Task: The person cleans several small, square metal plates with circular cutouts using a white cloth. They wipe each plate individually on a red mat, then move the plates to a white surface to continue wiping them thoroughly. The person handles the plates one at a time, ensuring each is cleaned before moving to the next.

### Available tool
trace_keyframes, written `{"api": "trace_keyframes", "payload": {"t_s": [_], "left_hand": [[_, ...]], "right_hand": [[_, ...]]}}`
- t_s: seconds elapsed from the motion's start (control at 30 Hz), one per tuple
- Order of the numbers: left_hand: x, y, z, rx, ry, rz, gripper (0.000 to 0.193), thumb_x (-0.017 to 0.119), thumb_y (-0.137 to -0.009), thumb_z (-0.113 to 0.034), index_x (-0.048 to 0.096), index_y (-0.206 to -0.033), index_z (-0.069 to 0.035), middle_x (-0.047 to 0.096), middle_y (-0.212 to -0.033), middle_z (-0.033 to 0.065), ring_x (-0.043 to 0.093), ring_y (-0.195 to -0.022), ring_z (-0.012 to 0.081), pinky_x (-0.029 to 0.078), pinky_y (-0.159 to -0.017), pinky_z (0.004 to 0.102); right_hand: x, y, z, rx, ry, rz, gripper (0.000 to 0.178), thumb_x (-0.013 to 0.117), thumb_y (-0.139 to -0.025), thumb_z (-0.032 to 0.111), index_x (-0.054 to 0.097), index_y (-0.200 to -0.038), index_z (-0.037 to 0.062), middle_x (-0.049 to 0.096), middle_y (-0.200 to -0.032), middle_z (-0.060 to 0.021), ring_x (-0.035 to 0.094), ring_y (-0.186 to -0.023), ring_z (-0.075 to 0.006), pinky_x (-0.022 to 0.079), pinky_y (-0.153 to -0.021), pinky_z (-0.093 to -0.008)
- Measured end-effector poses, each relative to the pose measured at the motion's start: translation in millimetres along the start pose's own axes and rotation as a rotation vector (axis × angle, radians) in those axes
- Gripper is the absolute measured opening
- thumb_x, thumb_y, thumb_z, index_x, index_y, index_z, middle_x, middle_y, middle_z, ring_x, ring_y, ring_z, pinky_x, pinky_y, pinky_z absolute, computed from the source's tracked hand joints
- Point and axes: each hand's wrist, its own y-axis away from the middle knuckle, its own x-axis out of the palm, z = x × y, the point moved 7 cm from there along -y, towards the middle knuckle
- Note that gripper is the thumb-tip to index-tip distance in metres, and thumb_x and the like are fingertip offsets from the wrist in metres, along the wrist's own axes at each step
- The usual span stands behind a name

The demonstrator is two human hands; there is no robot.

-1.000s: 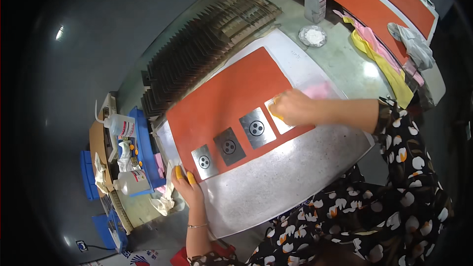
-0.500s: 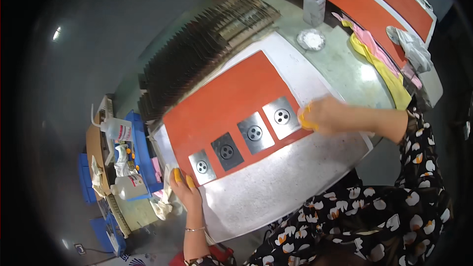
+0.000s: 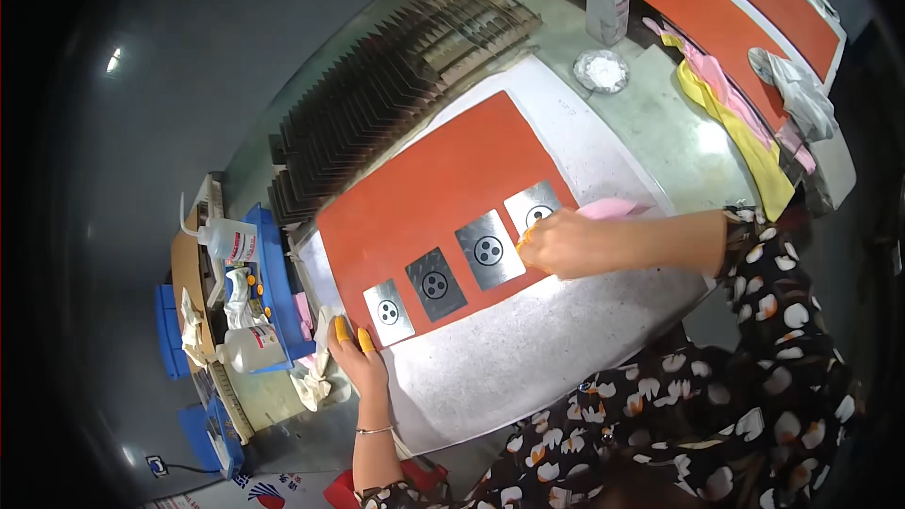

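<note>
Along the front of an orange mat point(image 3: 434, 179) lies a slanted row of metal plates, each with a ring and three dark holes. From left to right they are a small silver plate point(image 3: 400, 325), a dark plate point(image 3: 443, 306), a silver plate point(image 3: 492, 270) and another silver plate point(image 3: 529, 196). My right hand point(image 3: 570, 245), with yellow on its fingertips, bends its fingers over the near edge of the rightmost plate. It covers part of that plate, and what is in the fingers is hidden. My left hand point(image 3: 358, 363) rests at the mat's left corner, its yellow-capped fingers stretched out beside a white cloth point(image 3: 325, 330).
A pink cloth point(image 3: 613, 208) lies behind my right wrist. Farther back are a rack of dark upright plates point(image 3: 368, 99), a white-filled dish point(image 3: 600, 72) and a metal-capped bottle point(image 3: 608, 9). Squeeze bottles point(image 3: 229, 240) and a blue bin point(image 3: 273, 287) stand at left.
My right hand has moved left from beside the mat onto the rightmost plate. The pink cloth now shows where that hand was. My left hand stays in place.
</note>
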Motion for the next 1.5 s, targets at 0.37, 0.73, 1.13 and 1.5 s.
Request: {"api": "trace_keyframes", "payload": {"t_s": [0.37,0.73,1.13,1.5], "left_hand": [[-2,3,3,-0.054,0.047,-0.040,0.041,0.051,-0.091,-0.011,0.040,-0.125,0.009,0.036,-0.132,0.0219,0.036,-0.122,0.0353,0.030,-0.101,0.0414],[40,-35,-232,0.395,0.178,0.388,0.098,0.082,-0.058,-0.035,0.031,-0.134,-0.001,0.034,-0.137,0.0200,0.025,-0.132,0.0366,0.014,-0.108,0.0530],[71,-51,-260,0.442,0.137,0.518,0.084,0.080,-0.061,-0.034,0.045,-0.128,0.002,0.043,-0.129,0.0265,0.032,-0.129,0.0338,0.010,-0.107,0.0538],[61,-43,-251,0.390,0.153,0.424,0.092,0.082,-0.060,-0.028,0.035,-0.133,0.001,0.040,-0.133,0.0202,0.032,-0.128,0.0353,0.019,-0.106,0.0526]], "right_hand": [[-2,1,7,0.008,0.038,0.095,0.008,0.057,-0.069,0.000,0.057,-0.077,0.0006,0.061,-0.074,-0.0139,0.062,-0.073,-0.0295,0.048,-0.062,-0.0398],[-234,62,-138,0.565,0.260,-0.339,0.017,0.060,-0.078,0.019,0.061,-0.086,0.0047,0.064,-0.076,-0.0138,0.062,-0.075,-0.0330,0.047,-0.065,-0.0426],[-239,40,-260,0.513,0.770,-0.236,0.015,0.066,-0.064,0.012,0.064,-0.079,0.0080,0.064,-0.071,-0.0115,0.064,-0.069,-0.0303,0.049,-0.059,-0.0398],[-195,98,-230,0.809,0.502,-0.348,0.018,0.064,-0.076,0.019,0.060,-0.088,0.0048,0.062,-0.076,-0.0164,0.062,-0.070,-0.0352,0.048,-0.062,-0.0445]]}}
